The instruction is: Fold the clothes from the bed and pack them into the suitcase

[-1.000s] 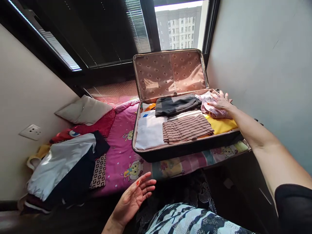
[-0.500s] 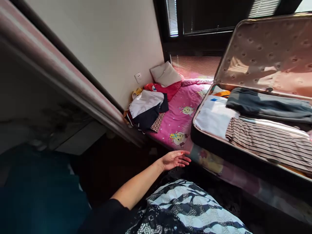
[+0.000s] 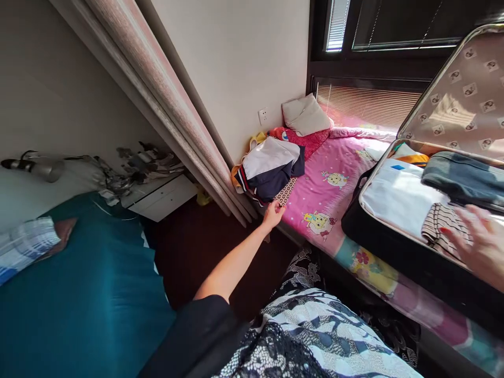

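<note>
My left hand [image 3: 273, 214] reaches to the near edge of the pink bed, its fingers closed on the corner of a brown patterned cloth [image 3: 287, 192]. Over that cloth lies a white and navy garment [image 3: 271, 160] with red-striped trim. At the right, my right hand [image 3: 478, 244] is slightly blurred, fingers spread and holding nothing, above a striped garment [image 3: 436, 223]. This garment lies folded in the open suitcase [image 3: 354, 226], beside white folded clothing [image 3: 401, 189] and dark grey folded trousers [image 3: 468, 173].
A beige pillow [image 3: 306, 114] and a red cushion [image 3: 315, 143] sit against the wall behind the clothes. A pink curtain [image 3: 169, 100] hangs at the left. Beyond it are a white drawer cabinet [image 3: 165, 199] and a teal-covered bed [image 3: 82, 278].
The view has swung left. My left hand has moved forward from open air to the patterned cloth and closed on it. My right hand has come into view over the suitcase.
</note>
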{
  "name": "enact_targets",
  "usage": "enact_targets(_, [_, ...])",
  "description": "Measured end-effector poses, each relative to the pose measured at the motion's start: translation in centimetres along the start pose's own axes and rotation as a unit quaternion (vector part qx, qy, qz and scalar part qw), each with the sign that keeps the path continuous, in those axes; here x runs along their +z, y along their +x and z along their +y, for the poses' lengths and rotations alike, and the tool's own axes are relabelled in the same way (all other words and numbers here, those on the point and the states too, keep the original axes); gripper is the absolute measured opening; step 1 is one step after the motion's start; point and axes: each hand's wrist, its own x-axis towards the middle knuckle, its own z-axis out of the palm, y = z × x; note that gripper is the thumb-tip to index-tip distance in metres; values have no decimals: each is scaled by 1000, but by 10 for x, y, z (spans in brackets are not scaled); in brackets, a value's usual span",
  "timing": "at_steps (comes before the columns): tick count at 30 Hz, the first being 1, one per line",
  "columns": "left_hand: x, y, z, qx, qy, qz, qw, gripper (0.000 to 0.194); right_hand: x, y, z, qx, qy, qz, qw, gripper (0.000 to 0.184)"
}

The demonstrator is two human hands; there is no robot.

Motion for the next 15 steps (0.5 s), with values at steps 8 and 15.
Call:
enact_targets(8, [-16, 121, 45, 109, 363, 60, 923, 125, 21, -12, -63, 11, 36, -21, 999, 88])
enact_targets(15, [13, 178, 67, 104, 381, 67, 916, 75, 13, -20, -62, 3, 3, -15, 1000, 78])
